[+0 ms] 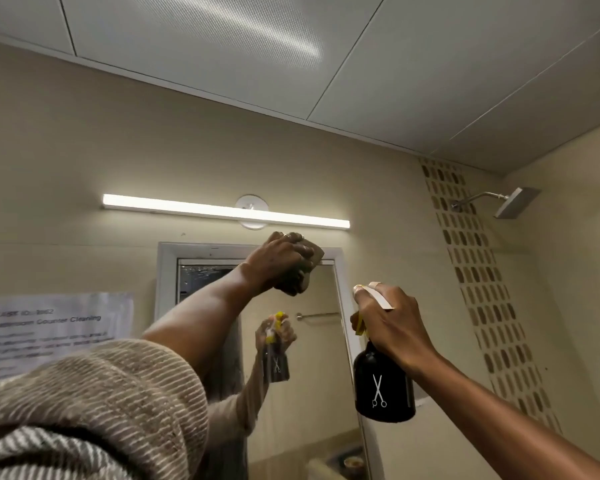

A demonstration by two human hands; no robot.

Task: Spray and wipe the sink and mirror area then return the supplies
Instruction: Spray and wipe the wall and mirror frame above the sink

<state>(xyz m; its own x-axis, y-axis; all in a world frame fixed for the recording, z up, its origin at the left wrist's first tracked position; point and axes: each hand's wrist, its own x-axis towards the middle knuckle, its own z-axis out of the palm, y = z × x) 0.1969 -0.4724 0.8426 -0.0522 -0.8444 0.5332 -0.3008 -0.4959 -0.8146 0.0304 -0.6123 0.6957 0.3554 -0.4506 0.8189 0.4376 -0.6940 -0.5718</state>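
Observation:
A white-framed mirror (321, 344) hangs on the beige wall below a lit tube light. My left hand (278, 261) is raised to the mirror's top edge and presses a tan sponge (310, 265) against the glass there. My right hand (387, 323) holds a black spray bottle (383, 389) with a white scissors logo and a yellow trigger, upright in front of the mirror's right edge. The nozzle points left toward the glass. The mirror reflects that hand and bottle. Droplets show on the glass at the upper left. The sink is out of view.
A printed paper sheet (54, 327) is taped to the wall left of the mirror. The tube light (226, 211) runs just above the mirror. A square shower head (515, 202) juts from the wall at the right, beside a mosaic tile strip (478, 289).

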